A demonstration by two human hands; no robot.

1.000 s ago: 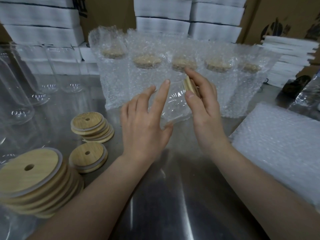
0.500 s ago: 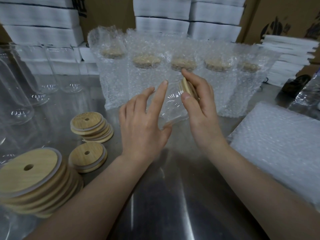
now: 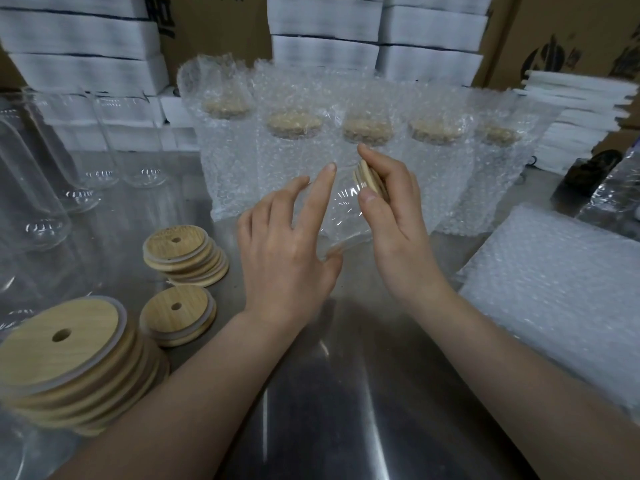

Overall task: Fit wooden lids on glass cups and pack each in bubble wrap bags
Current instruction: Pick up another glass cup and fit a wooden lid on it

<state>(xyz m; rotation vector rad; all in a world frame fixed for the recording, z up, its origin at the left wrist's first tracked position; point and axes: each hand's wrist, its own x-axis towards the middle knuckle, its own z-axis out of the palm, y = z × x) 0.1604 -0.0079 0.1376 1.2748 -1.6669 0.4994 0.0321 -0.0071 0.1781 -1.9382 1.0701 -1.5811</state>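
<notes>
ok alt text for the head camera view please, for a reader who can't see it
A person's right hand holds a wooden lid against a glass cup, which the left hand steadies with splayed fingers, over a steel table. Behind stand five lidded cups bagged in bubble wrap; stacks of lids and empty glasses sit left, flat bubble wrap bags right.

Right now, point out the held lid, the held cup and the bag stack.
held lid (image 3: 364,177): head view, wooden rim.
held cup (image 3: 341,220): head view, clear side wall.
bag stack (image 3: 554,289): head view, top sheet.
</notes>
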